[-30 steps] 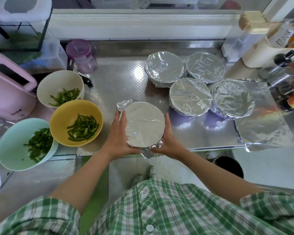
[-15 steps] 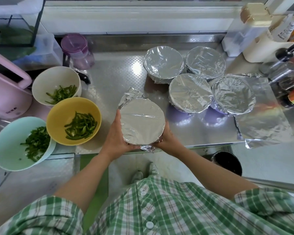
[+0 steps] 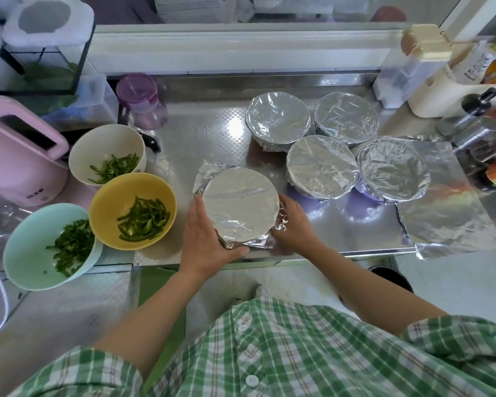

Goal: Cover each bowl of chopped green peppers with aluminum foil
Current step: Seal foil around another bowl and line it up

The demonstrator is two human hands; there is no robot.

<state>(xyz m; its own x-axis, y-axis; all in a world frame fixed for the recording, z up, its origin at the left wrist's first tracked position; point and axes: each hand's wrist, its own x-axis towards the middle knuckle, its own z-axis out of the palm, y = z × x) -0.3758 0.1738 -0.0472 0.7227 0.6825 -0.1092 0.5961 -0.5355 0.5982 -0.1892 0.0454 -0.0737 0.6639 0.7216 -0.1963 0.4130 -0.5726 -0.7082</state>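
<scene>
A bowl with foil stretched over its top [image 3: 240, 206] stands near the front edge of the steel counter [image 3: 212, 133]. My left hand [image 3: 205, 239] curls round its left and front side, pressing the foil down. My right hand [image 3: 294, 222] grips the crumpled foil on its right side. Three uncovered bowls of chopped green peppers stand to the left: a white bowl [image 3: 80, 156], a yellow bowl [image 3: 106, 204] and a mint bowl [image 3: 26, 247]. Several foil-covered bowls [image 3: 321, 164] are grouped at the back right.
A loose foil sheet [image 3: 447, 219] lies at the right, overhanging the counter edge. A pink appliance [image 3: 15, 164] stands at the left, a purple-lidded jar [image 3: 141, 98] behind the bowls, and bottles and containers [image 3: 476, 130] at the far right.
The bowl in my hands has turned slightly and both hands have shifted round its rim, folding more foil down at the front and right. The view has tilted a little.
</scene>
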